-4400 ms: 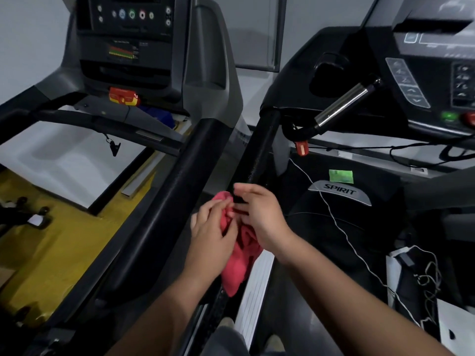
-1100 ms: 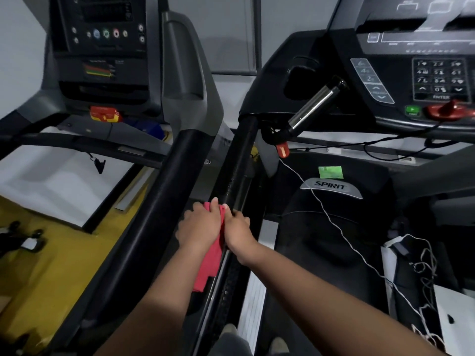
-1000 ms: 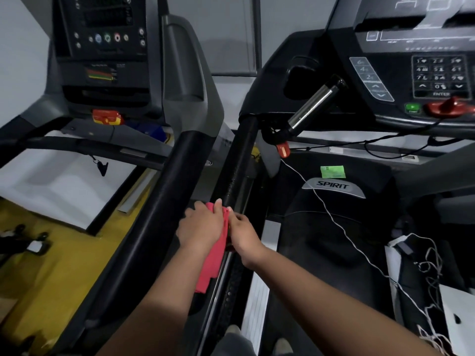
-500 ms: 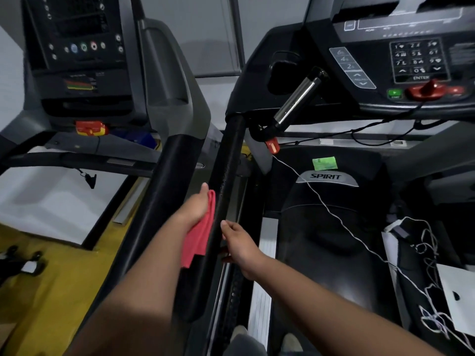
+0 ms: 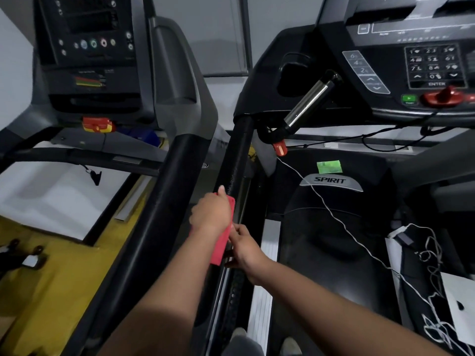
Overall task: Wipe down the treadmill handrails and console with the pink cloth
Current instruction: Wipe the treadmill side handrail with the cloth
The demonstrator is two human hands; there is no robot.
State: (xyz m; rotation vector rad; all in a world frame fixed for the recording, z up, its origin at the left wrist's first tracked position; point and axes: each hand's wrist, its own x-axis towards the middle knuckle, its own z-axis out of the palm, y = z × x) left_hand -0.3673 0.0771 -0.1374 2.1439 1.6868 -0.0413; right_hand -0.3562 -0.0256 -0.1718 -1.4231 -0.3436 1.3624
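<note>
The pink cloth (image 5: pixel 223 240) hangs over the black left handrail (image 5: pixel 236 155) of the right-hand treadmill. My left hand (image 5: pixel 210 214) lies on top of the cloth and presses it against the rail, one finger pointing up along it. Just below, my right hand (image 5: pixel 244 249) pinches the cloth's lower edge beside the rail. The console (image 5: pixel 416 62) with keypad and red safety key sits at the upper right. A chrome pulse grip (image 5: pixel 309 101) juts out below it.
A second treadmill stands to the left with its own console (image 5: pixel 87 47) and thick black handrail (image 5: pixel 164 201). A white cord (image 5: pixel 331 211) runs across the belt hood marked SPIRIT (image 5: pixel 330 180). Tangled cables and white paper (image 5: pixel 460 304) lie at the right. Yellow floor (image 5: pixel 33 291) shows at left.
The cloth and my left hand went from the rail's left side onto its top. My right hand closed in under the left hand and took the cloth's lower edge.
</note>
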